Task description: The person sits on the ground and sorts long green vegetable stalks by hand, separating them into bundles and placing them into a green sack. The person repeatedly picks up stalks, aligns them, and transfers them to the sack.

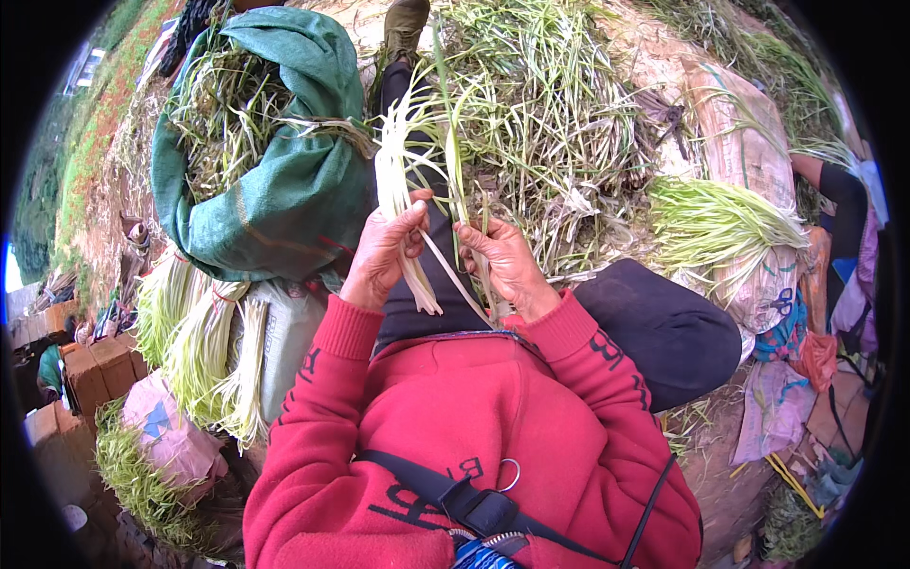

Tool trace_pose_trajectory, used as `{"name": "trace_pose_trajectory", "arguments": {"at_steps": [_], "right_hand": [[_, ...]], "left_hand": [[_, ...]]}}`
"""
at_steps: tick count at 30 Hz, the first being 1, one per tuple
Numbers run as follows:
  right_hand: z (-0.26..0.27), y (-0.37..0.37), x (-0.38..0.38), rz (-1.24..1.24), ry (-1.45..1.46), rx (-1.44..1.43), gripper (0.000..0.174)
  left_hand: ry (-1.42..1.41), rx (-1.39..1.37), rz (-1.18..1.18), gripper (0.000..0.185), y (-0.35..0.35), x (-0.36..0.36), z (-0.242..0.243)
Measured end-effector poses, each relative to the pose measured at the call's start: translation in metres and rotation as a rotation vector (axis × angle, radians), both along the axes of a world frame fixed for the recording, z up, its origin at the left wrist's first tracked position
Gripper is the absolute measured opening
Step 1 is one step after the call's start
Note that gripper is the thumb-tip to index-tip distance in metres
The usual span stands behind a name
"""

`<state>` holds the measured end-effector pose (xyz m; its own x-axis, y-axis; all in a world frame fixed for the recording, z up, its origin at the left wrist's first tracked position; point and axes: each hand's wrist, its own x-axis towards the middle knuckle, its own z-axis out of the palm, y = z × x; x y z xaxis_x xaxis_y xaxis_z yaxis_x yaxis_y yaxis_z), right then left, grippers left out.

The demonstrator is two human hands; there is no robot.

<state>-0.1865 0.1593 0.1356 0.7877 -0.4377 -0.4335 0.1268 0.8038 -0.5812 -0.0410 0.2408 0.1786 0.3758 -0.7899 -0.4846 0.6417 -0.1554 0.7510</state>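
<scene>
Above my lap, my left hand grips a small bunch of pale chive-like stalks. White stem ends hang below the fist, and leaf tips fan out above it. Close by, my right hand pinches a greener stalk between thumb and fingers. Dry, brownish leaf matter trails under that hand. One thin pale strand slants down from the left hand towards the right. My dark-trousered legs are spread on the ground, one stretched forward and one bent to the right.
A green woven sack full of leaf waste stands left of my leg. Tied bundles of stalks lie beside my left arm. Ahead spreads a heap of loose stalks. Sorted stalks rest on a pale sack at right, near another person's arm.
</scene>
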Motion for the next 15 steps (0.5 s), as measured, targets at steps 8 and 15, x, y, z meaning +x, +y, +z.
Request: {"name": "trace_pose_trajectory", "arguments": {"at_steps": [8,15], "right_hand": [[-0.002,0.007,0.003,-0.088,0.057,0.065,0.01],[-0.009,0.009,0.0,-0.114,0.088,-0.09,0.012]], "left_hand": [[-0.097,0.117,-0.003,0.015,-0.011,-0.028,-0.018],[-0.228,0.191,-0.065,0.022,-0.008,-0.024,-0.016]]}}
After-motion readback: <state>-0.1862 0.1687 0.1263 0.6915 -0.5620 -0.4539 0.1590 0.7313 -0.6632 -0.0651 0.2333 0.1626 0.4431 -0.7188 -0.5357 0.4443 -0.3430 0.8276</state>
